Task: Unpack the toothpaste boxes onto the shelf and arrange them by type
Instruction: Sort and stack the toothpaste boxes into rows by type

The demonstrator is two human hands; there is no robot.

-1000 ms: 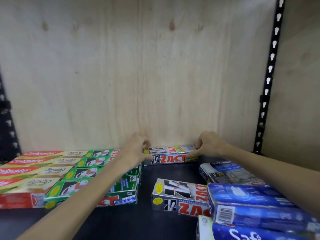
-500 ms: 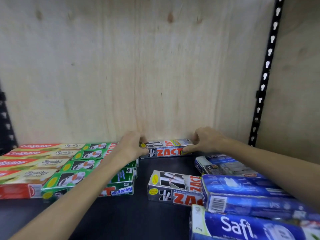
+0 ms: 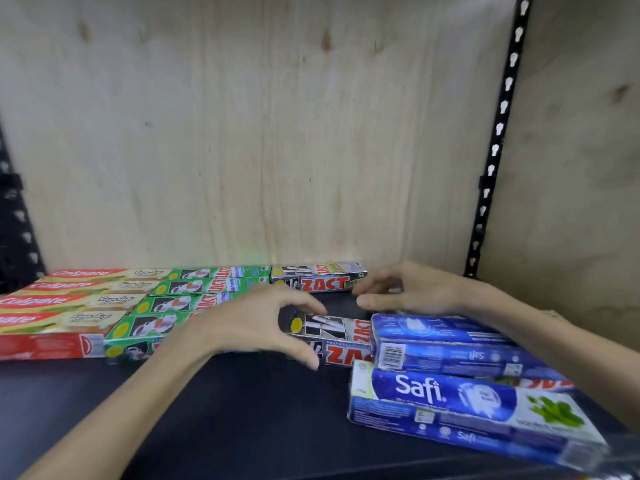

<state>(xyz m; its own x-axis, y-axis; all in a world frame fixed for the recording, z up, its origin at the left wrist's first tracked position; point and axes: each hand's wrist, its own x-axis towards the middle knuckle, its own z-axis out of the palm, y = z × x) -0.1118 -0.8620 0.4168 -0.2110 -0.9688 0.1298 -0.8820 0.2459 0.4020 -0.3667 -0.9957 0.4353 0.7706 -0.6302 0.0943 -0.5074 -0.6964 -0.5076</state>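
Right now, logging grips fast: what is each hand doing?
Left hand: open, empty, curled above the black toothpaste box.
Right hand: open, holding nothing.

This looks like a shop, or its stockroom. A dark shelf sits against a bare plywood back panel, hung on a black slotted upright like retail racking. Boxed toothpaste lies in brand rows: red Colgate boxes, green Zact boxes, blue Safi boxes.

Red-and-cream Colgate boxes, green Zact boxes — blue Safi boxes.
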